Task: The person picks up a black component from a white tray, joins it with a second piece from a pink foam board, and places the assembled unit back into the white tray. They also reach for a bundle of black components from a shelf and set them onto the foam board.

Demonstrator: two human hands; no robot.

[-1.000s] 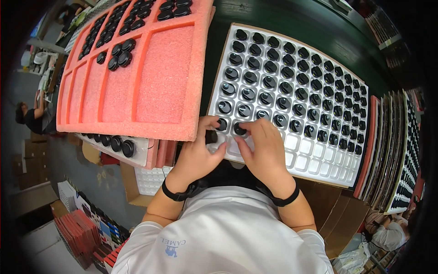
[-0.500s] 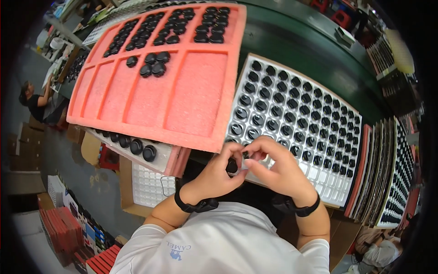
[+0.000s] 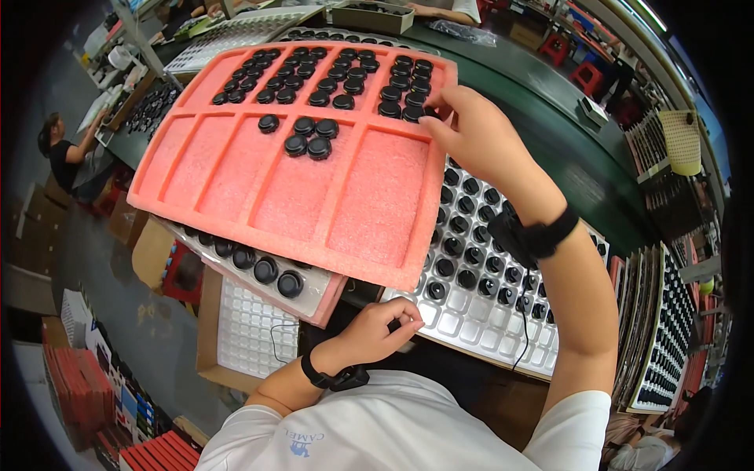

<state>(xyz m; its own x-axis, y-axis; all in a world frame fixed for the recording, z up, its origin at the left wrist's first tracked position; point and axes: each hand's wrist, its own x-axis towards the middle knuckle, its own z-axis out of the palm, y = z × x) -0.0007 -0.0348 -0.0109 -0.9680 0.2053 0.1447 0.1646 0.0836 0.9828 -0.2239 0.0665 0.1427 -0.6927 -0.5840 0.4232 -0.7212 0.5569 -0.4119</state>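
Green surface (image 3: 546, 114) along the far side; one pink foam tray (image 3: 385, 196), its dividers presumably keeping black round parts (image 3: 319, 148) grouped; one white tray (image 3: 471, 328), its wells apparently keeping black pieces (image 3: 444, 268) apart. Right grip (image 3: 483, 129): thumb and forefinger nearly together at parts in the foam tray's far right compartment, clasp not certain. Left grip (image 3: 375, 334): loosely curled by the white tray's near edge, full closure unclear

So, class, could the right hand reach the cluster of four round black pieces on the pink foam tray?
Probably yes: the right hand is over the foam tray, and nothing covers the black cluster from above.
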